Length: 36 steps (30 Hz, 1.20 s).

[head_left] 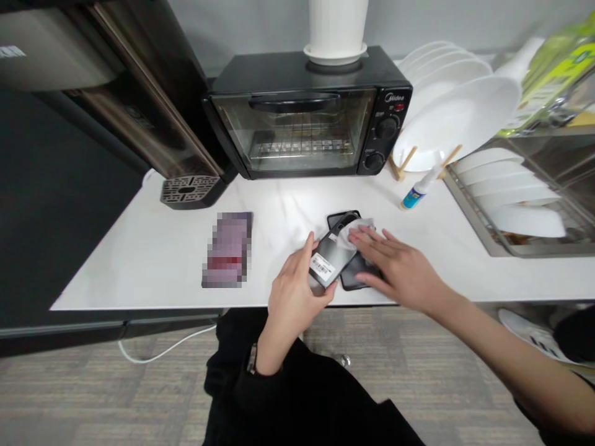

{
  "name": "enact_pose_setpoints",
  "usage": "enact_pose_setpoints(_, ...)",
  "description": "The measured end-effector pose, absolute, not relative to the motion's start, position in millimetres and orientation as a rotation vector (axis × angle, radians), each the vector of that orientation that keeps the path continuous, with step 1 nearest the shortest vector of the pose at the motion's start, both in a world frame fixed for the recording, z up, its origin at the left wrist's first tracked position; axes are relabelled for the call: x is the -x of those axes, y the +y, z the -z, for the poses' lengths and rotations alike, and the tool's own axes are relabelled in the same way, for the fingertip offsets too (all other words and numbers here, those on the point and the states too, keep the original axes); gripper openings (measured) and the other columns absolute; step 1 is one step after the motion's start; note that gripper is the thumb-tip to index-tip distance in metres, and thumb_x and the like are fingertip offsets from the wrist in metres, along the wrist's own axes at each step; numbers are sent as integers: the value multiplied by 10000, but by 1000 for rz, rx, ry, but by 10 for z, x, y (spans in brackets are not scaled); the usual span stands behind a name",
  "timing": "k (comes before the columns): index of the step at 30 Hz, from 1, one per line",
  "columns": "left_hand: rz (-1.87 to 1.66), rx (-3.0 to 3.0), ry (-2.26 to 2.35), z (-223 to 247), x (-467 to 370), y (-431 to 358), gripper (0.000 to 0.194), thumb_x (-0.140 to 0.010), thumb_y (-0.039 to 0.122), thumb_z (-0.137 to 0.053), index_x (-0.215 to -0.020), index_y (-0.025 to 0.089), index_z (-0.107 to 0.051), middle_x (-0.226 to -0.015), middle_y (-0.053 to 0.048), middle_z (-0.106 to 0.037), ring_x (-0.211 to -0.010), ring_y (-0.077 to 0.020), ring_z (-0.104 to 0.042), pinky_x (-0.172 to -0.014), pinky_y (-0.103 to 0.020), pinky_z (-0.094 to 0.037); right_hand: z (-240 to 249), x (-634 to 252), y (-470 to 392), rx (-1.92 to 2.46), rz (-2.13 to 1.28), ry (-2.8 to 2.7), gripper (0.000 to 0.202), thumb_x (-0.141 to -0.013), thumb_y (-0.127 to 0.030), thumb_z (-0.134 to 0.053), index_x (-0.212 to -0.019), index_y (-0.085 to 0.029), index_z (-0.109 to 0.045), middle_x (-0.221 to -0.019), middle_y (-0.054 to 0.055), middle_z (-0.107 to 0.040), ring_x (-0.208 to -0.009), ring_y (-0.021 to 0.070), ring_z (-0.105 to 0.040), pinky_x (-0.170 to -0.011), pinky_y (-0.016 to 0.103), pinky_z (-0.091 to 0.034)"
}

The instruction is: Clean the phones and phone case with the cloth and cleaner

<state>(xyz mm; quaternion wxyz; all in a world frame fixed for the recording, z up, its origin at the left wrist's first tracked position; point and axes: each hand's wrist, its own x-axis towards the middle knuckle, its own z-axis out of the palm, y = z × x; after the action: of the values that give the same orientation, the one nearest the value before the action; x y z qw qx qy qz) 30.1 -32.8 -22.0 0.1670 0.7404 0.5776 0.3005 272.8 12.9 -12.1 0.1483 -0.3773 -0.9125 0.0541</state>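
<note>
White and smooth, the long counter [139, 272] runs right across in front of us. On its left side we see a tall, dark machine [153, 105]. Next to it sits a black oven [302, 133] with a white pot [338, 28] on top. Big white plates [455, 118] lean in a row to the oven's right. Our left hand [295, 288] is curled around the low end of a grey phone [344, 257], thumb on one side and fingers on the other. Our right hand [404, 266] has its fingers stretched out over the phone's top end; we can't quite tell if they pinch anything. Well to the left lies a flat pink thing [227, 248], all blurry squares. The phone is near the counter's front edge, back side up, slanted across a flat black thing [357, 279]. A little bottle [413, 198] stands by the plates. Under our right fingers, a crumpled pale cloth [346, 237] touches the phone. Smallest is the phone's white sticker [322, 266].
</note>
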Motion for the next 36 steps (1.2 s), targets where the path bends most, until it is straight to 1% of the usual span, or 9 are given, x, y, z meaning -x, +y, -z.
enact_pose_setpoints(4, -853, -2109, 1702, 247, -292, -320, 1002, -815, 248, -771, -1642, 263, -206, -1476, -109, -609, -1336, -315, -590, -1108, -497, -525, 136, -2550, 382, 1168, -164, -2526, 731, -1028, -604, -471, -1558, -101, -448, -1611, 172, -466, -1554, 337, -353, -1256, 618, -345)
enact_pose_setpoints(9, -836, -2102, 1652, 275, -261, -324, 1052, -807, 245, -778, -1657, 236, -158, -1443, -125, -628, -1289, -300, -630, -1070, -472, -554, 108, -2128, -70, 849, -324, -2644, 922, -957, -729, -497, -1575, -50, -402, -1616, 220, -436, -1546, 322, -382, -1276, 549, -347)
enact_pose_setpoints(14, -849, -2071, 1655, 237, -303, -326, 1053, -804, 223, -782, -1654, 265, -162, -1478, -102, -611, -1338, -285, -600, -1110, -458, -528, 90, -2517, -80, 863, -301, -2699, 800, -1006, -639, -500, -1612, -139, -352, -1628, 145, -446, -1533, 289, -409, -1245, 554, -398)
enact_pose_setpoints(18, -863, -2069, 1669, 242, -305, -321, 1049, -809, 243, -801, -1651, 285, -178, -1479, -91, -613, -1349, -285, -591, -1118, -457, -523, 131, -2739, 367, 1176, -105, -2541, 792, -1007, -634, -497, -1589, -107, -393, -1612, 184, -457, -1534, 352, -387, -1228, 624, -385)
enact_pose_setpoints(20, -860, -2082, 1660, 259, -287, -325, 1059, -823, 253, -798, -1659, 286, -149, -1485, -94, -609, -1354, -285, -590, -1122, -463, -519, 148, -2629, 445, 1162, -114, -2529, 811, -996, -659, -498, -1576, -98, -415, -1611, 186, -459, -1544, 359, -366, -1241, 632, -358)
enact_pose_setpoints(25, -845, -2054, 1646, 279, -259, -346, 1109, -852, 276, -775, -1675, 283, -30, -1512, -126, -590, -1347, -299, -610, -1095, -478, -542, 104, -2232, 12, 802, -339, -2675, 913, -942, -738, -524, -1597, -118, -380, -1628, 169, -438, -1546, 300, -385, -1288, 551, -320)
enact_pose_setpoints(28, -867, -2028, 1633, 258, -276, -349, 1123, -857, 261, -765, -1674, 291, 5, -1546, -119, -560, -1380, -277, -588, -1129, -460, -518, 54, -2378, -173, 728, -399, -2769, 874, -959, -698, -537, -1624, -170, -329, -1652, 108, -412, -1548, 265, -382, -1276, 518, -362)
enact_pose_setpoints(33, -897, -2034, 1630, 240, -301, -331, 1166, -827, 296, -813, -1673, 309, -12, -1499, -108, -597, -1371, -289, -590, -1142, -480, -502, 80, -2842, 291, 1068, -200, -2629, 764, -1002, -606, -539, -1630, -225, -329, -1631, 110, -442, -1527, 322, -407, -1227, 613, -399)
enact_pose_setpoints(36, -925, -2002, 1646, 249, -297, -333, 1204, -824, 287, -808, -1667, 326, 51, -1625, -141, -448, -1388, -290, -578, -1118, -466, -527, 126, -2745, 511, 1205, -125, -2538, 806, -994, -662, -497, -1601, -143, -389, -1619, 169, -448, -1536, 370, -377, -1236, 649, -357)
